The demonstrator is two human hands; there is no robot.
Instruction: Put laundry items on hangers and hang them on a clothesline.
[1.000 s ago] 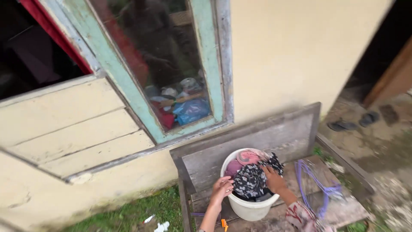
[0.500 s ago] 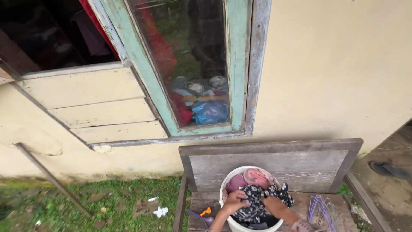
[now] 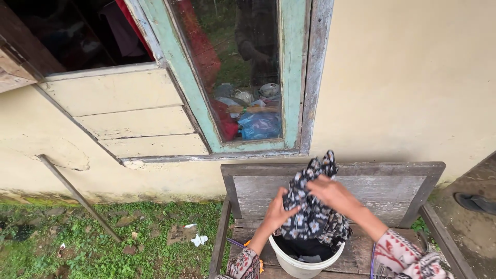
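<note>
A black cloth with a white flower print (image 3: 313, 217) hangs lifted above a white bucket (image 3: 302, 264) that stands on a weathered wooden bench (image 3: 372, 191). My left hand (image 3: 279, 210) grips the cloth on its left side. My right hand (image 3: 333, 194) grips it near the top, where a bunched end sticks up. The cloth's lower part still drapes over the bucket's rim. Dark cloth lies inside the bucket. Both my sleeves are patterned in red and white.
A cream wall rises behind the bench, with a green-framed glass window (image 3: 243, 77) and pale wooden boards (image 3: 124, 113). Grass with scraps of litter (image 3: 198, 239) lies to the left. A slanted stick (image 3: 77, 195) leans there. A dark sandal (image 3: 475, 202) lies at the right.
Both hands have lifted the flowered cloth up out of the bucket, from rim level to in front of the bench's back. The pink cloth seen before is now hidden. The view shifted slightly.
</note>
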